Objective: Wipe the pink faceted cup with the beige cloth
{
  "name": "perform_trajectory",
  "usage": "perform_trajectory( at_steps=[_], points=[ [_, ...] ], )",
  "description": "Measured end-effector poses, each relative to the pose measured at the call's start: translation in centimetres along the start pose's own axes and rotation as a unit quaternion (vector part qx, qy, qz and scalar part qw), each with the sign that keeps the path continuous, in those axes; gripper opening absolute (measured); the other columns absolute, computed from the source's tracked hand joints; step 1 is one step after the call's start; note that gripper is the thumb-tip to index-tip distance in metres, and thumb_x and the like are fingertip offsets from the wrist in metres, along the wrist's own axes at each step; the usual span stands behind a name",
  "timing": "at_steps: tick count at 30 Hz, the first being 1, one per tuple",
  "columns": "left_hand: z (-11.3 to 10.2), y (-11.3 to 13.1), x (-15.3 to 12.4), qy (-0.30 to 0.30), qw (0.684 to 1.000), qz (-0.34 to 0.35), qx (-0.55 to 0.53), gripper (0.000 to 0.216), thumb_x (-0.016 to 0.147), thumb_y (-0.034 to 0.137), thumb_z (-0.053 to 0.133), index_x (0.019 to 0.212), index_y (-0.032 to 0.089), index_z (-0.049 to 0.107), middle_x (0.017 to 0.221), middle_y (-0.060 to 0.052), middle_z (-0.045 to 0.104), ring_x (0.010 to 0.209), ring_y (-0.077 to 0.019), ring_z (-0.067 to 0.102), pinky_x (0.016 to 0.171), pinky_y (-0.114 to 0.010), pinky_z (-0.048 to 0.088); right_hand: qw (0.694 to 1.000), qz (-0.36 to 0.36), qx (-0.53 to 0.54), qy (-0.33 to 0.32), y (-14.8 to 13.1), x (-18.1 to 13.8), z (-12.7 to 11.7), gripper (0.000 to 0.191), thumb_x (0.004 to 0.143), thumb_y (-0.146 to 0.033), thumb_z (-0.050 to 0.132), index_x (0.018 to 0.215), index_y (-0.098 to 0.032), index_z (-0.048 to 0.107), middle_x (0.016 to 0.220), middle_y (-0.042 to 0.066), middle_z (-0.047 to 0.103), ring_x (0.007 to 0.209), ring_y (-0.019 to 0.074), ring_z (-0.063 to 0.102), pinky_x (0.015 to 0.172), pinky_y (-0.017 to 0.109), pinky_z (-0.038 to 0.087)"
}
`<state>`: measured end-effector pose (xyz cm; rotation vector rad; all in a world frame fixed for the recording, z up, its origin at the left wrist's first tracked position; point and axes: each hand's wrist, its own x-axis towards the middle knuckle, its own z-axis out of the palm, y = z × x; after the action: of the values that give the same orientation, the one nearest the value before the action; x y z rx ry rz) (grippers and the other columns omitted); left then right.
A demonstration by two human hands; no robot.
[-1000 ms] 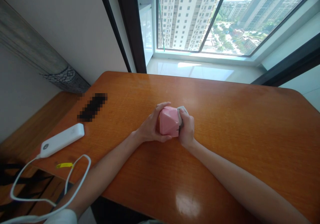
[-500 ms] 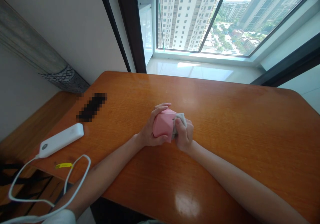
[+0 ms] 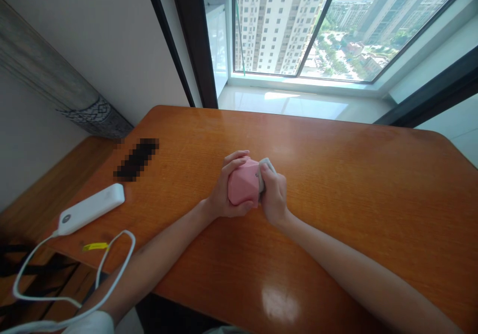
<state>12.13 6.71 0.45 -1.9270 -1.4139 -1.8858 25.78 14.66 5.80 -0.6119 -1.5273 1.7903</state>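
A pink faceted object (image 3: 243, 185) is held just above the middle of the orange wooden table (image 3: 336, 184). My left hand (image 3: 224, 192) wraps round its left side, fingers over the top and thumb beneath. My right hand (image 3: 273, 194) is closed on a small pale grey cloth (image 3: 266, 165) and presses it against the object's right face. Most of the cloth is hidden inside the fist.
A white power bank (image 3: 90, 208) lies at the table's left edge, with a white cable (image 3: 74, 269) looping off it and a yellow tag (image 3: 95, 247). A blurred dark item (image 3: 136, 159) lies behind it. Large windows stand beyond the far edge.
The pink object has tilted and shifted slightly left in my left hand. My right hand with the cloth has rubbed down and back up along its right side.
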Motion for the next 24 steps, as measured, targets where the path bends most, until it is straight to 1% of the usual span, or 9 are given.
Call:
perform_trajectory(
  at_steps=[2,4,8,10,14,16,20,21,24],
  points=[
    [-0.1,0.0,0.1,-0.003,0.999,0.028,0.035,0.095,0.089,0.075,0.079,0.165,0.034,0.041,0.166,-0.016,0.045,0.148,-0.0416,0.053,0.119,-0.064,0.054,0.991,0.098,0.080,0.035,-0.4,0.3,0.7,0.048,0.102,-0.065,0.059,0.075,-0.026,0.049,0.065,-0.004,0.048,0.057,0.0130,0.040,0.052,0.029,0.036],
    [-0.1,-0.1,0.1,-0.002,0.998,0.055,0.039,0.095,0.087,0.075,0.081,0.165,0.035,0.043,0.165,-0.015,0.045,0.145,-0.0413,0.056,0.116,-0.063,0.056,0.990,0.110,0.083,0.042,-0.4,0.3,0.9,0.048,0.103,-0.064,0.058,0.076,-0.026,0.049,0.066,-0.004,0.048,0.057,0.0132,0.040,0.052,0.029,0.037],
    [0.3,-0.2,0.1,0.030,0.998,0.049,-0.033,0.094,0.089,0.079,0.071,0.166,0.033,0.041,0.158,-0.015,0.050,0.144,-0.0405,0.055,0.112,-0.065,0.058,0.993,-0.087,-0.065,-0.046,0.2,-0.2,-0.3,0.065,0.099,-0.075,0.063,0.060,-0.026,0.048,0.055,-0.005,0.040,0.052,0.0116,0.033,0.054,0.032,0.028],
    [0.4,-0.1,0.1,0.037,0.998,0.040,-0.044,0.094,0.090,0.078,0.071,0.166,0.032,0.042,0.158,-0.016,0.051,0.145,-0.0403,0.054,0.113,-0.065,0.057,0.986,-0.118,-0.085,-0.077,0.2,-0.2,-0.6,0.070,0.097,-0.078,0.064,0.055,-0.026,0.044,0.052,-0.005,0.037,0.050,0.0114,0.031,0.054,0.034,0.025],
    [0.0,0.1,0.1,0.036,0.999,0.018,-0.016,0.091,0.091,0.077,0.072,0.165,0.030,0.045,0.158,-0.016,0.053,0.145,-0.0399,0.055,0.117,-0.064,0.056,1.000,0.016,0.006,0.009,-0.2,-0.2,0.3,0.055,0.108,-0.066,0.054,0.071,-0.026,0.047,0.063,-0.005,0.045,0.056,0.0125,0.037,0.052,0.028,0.034],
    [-0.1,-0.1,0.0,0.031,0.999,0.024,-0.019,0.090,0.091,0.077,0.073,0.164,0.030,0.046,0.158,-0.016,0.053,0.145,-0.0397,0.055,0.116,-0.064,0.056,0.999,0.030,0.010,0.022,-0.1,-0.3,0.4,0.054,0.107,-0.067,0.056,0.073,-0.026,0.048,0.064,-0.005,0.045,0.056,0.0122,0.038,0.052,0.027,0.036],
    [0.2,-0.3,-0.1,0.032,0.995,0.056,-0.073,0.093,0.091,0.073,0.076,0.164,0.026,0.046,0.156,-0.018,0.054,0.144,-0.0390,0.056,0.113,-0.062,0.059,0.976,-0.177,-0.109,-0.070,0.7,-0.3,-0.6,0.067,0.106,-0.071,0.055,0.059,-0.025,0.041,0.053,-0.006,0.036,0.050,0.0103,0.030,0.052,0.031,0.025],
    [0.2,-0.2,-0.1,0.032,0.995,0.055,-0.079,0.093,0.091,0.072,0.076,0.165,0.025,0.046,0.156,-0.018,0.054,0.144,-0.0391,0.056,0.113,-0.061,0.059,0.971,-0.196,-0.115,-0.081,0.8,-0.3,-0.7,0.068,0.106,-0.070,0.055,0.057,-0.025,0.039,0.051,-0.006,0.034,0.049,0.0100,0.030,0.052,0.032,0.023],
    [0.1,0.1,0.0,0.026,0.997,0.031,-0.060,0.090,0.093,0.072,0.077,0.164,0.024,0.047,0.156,-0.019,0.055,0.144,-0.0396,0.056,0.116,-0.063,0.057,0.996,-0.076,-0.049,-0.019,0.4,-0.6,-0.2,0.059,0.108,-0.065,0.055,0.065,-0.025,0.045,0.057,-0.006,0.041,0.051,0.0105,0.034,0.050,0.029,0.028]
  ],
)
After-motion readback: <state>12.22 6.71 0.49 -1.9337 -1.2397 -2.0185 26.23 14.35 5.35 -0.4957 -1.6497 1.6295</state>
